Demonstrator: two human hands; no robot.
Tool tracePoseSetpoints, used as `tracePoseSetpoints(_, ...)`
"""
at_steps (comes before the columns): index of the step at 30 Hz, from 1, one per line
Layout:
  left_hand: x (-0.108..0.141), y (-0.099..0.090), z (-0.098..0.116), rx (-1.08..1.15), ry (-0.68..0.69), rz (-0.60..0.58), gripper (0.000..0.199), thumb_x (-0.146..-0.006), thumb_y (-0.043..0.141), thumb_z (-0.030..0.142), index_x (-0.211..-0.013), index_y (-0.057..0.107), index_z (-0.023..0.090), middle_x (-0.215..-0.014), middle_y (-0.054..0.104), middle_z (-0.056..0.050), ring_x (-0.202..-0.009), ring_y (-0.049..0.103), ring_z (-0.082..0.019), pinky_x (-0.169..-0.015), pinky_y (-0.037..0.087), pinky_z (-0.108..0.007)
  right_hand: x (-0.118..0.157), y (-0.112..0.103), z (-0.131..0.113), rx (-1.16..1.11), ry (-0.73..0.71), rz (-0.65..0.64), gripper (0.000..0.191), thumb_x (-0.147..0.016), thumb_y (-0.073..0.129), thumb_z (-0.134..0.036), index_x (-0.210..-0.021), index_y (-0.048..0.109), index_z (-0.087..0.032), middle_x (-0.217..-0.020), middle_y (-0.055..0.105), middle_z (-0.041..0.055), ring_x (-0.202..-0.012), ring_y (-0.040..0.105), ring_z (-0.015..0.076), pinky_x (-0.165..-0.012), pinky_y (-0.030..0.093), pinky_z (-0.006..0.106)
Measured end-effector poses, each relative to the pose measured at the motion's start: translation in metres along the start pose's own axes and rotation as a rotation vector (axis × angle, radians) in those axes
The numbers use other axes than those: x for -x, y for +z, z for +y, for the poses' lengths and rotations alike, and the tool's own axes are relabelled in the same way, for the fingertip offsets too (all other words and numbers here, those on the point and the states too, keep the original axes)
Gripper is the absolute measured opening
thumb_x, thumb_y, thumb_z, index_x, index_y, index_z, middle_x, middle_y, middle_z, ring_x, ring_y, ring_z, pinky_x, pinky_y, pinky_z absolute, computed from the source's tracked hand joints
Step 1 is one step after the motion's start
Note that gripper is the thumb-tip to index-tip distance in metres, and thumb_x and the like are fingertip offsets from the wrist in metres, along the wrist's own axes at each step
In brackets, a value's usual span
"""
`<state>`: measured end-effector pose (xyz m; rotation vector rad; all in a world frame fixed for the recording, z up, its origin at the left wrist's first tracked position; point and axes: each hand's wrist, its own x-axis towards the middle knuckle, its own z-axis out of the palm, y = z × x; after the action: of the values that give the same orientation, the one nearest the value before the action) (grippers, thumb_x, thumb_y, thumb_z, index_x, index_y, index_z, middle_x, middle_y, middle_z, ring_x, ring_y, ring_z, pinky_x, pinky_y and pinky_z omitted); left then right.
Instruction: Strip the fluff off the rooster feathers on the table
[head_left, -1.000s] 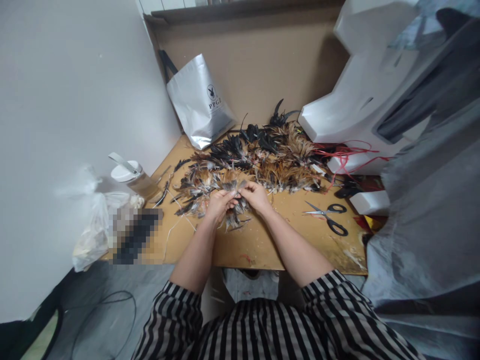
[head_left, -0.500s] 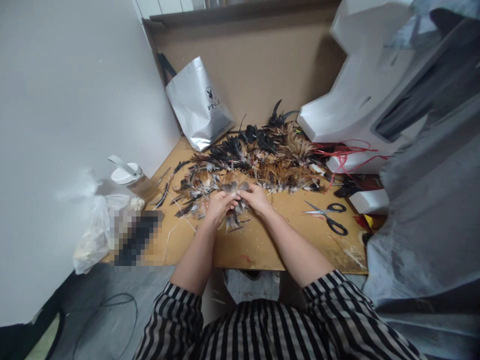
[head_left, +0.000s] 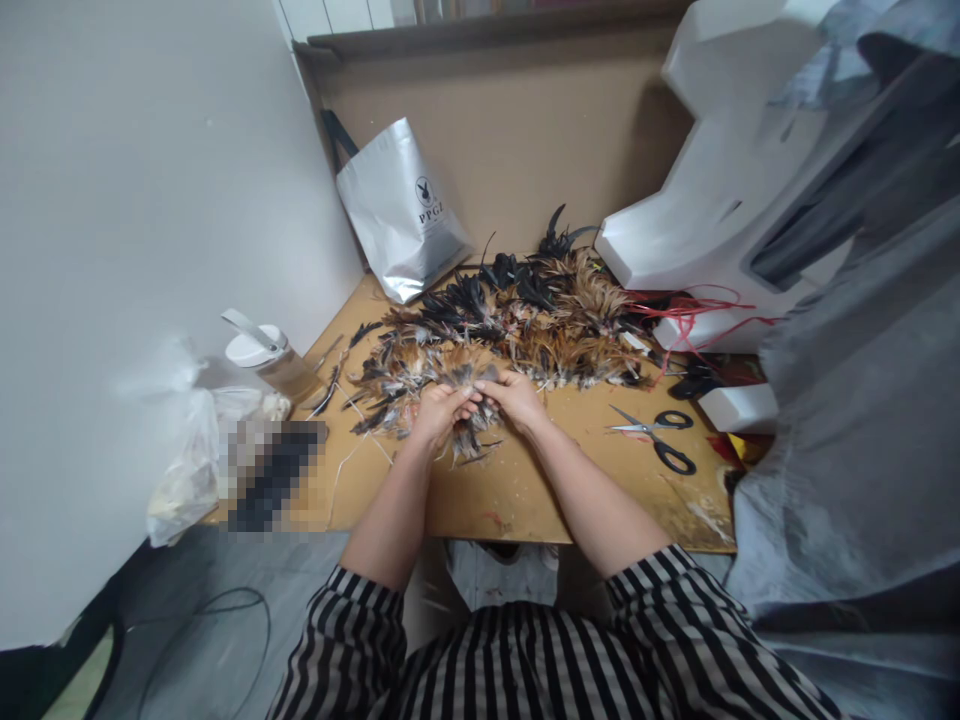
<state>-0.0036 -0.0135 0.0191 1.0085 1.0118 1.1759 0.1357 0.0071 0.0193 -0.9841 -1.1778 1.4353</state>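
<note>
My left hand (head_left: 444,410) and my right hand (head_left: 512,396) meet near the front of the table, fingertips almost touching. Both are closed, pinching a small bunch of grey-brown feathers (head_left: 471,372) that fans out above and below the fingers. The exact spot of the pinch is partly covered by the fingers. Just behind lies a wide heap of feathers, black ones (head_left: 457,298) toward the back and brown ones (head_left: 562,345) nearer. Scissors (head_left: 660,436) with black handles lie spread to the right of my right hand.
A silver bag (head_left: 397,220) leans at the back left. On the left stand a lidded plastic jug (head_left: 274,360) and a clear plastic bag (head_left: 187,465). Red strings (head_left: 686,310) hang by a white machine (head_left: 660,235) at right. Grey cloth (head_left: 870,430) drapes beside the wooden tabletop (head_left: 495,505).
My hands keep the same pinch on the feather bunch, with hardly any motion of the fingers. The whole view has shifted slightly.
</note>
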Motion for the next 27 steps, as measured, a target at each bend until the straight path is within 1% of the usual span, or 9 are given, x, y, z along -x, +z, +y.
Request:
tracePoseSetpoints(3,0.0003,-0.0001,0.0007,0.022,0.005,0.008,0.027,-0.061,0.071,0.033,-0.071,0.066,0.008,-0.058,0.063,-0.006,-0.046,0.050,-0.006,-0.046,0.039,-0.018,-0.0008,-0.0006,0.0008,-0.013,0.004,0.011,0.030,-0.055,0.071,-0.040,-0.063,0.058,-0.014,-0.045,0.049,-0.0044,-0.039,0.037,0.0058,-0.039,0.025,0.019)
tracePoseSetpoints(9,0.0021,0.0013,0.0030,0.009,-0.016,-0.002,0.027,-0.061,0.071,0.033,-0.070,0.066,0.008,-0.054,0.062,-0.006,-0.046,0.051,-0.007,-0.046,0.039,-0.018,-0.0022,-0.0028,0.0004,0.002,-0.116,0.043,0.026,-0.060,0.068,-0.039,-0.061,0.056,-0.015,-0.046,0.047,-0.0057,-0.041,0.036,0.0057,-0.042,0.026,0.020)
tracePoseSetpoints(14,0.0018,0.0030,0.0020,-0.033,-0.048,-0.019,0.028,-0.059,0.072,0.034,-0.068,0.066,0.008,-0.055,0.062,-0.006,-0.044,0.050,-0.007,-0.045,0.039,-0.019,-0.0006,-0.0021,-0.0017,0.051,-0.165,0.062,0.024,-0.060,0.067,-0.037,-0.062,0.058,-0.015,-0.054,0.053,-0.0040,-0.047,0.040,0.0069,-0.047,0.031,0.020)
tracePoseSetpoints(17,0.0017,0.0036,0.0020,-0.057,-0.056,-0.028,0.026,-0.060,0.071,0.033,-0.066,0.066,0.009,-0.054,0.061,-0.006,-0.044,0.050,-0.007,-0.045,0.038,-0.019,-0.0006,-0.0012,-0.0005,0.084,-0.166,0.056,0.024,-0.061,0.066,-0.038,-0.062,0.058,-0.015,-0.054,0.053,-0.0038,-0.047,0.040,0.0070,-0.047,0.032,0.020)
tracePoseSetpoints(20,0.0019,0.0034,0.0026,-0.115,-0.011,-0.023,0.023,-0.064,0.068,0.033,-0.065,0.066,0.010,-0.051,0.060,-0.005,-0.043,0.049,-0.007,-0.045,0.038,-0.019,-0.0007,-0.0008,0.0009,0.063,-0.139,0.045,0.024,-0.061,0.066,-0.038,-0.063,0.057,-0.016,-0.051,0.050,-0.0051,-0.044,0.038,0.0064,-0.045,0.031,0.020)
tracePoseSetpoints(23,0.0013,0.0026,0.0012,-0.172,0.064,-0.014,0.023,-0.065,0.066,0.033,-0.065,0.066,0.010,-0.052,0.061,-0.005,-0.042,0.049,-0.008,-0.045,0.038,-0.019,0.0011,-0.0015,-0.0001,0.060,-0.117,0.009,0.024,-0.060,0.067,-0.038,-0.065,0.059,-0.016,-0.051,0.051,-0.0048,-0.043,0.038,0.0060,-0.044,0.030,0.020)
tracePoseSetpoints(27,0.0000,0.0021,-0.0051,-0.247,0.090,-0.063,0.025,-0.067,0.065,0.035,-0.067,0.065,0.010,-0.054,0.063,-0.006,-0.043,0.052,-0.010,-0.045,0.039,-0.021,0.0063,-0.0040,-0.0052,0.175,-0.133,-0.055,0.027,-0.062,0.065,-0.038,-0.053,0.054,-0.015,-0.049,0.051,-0.0022,-0.044,0.040,0.0072,-0.046,0.030,0.021)
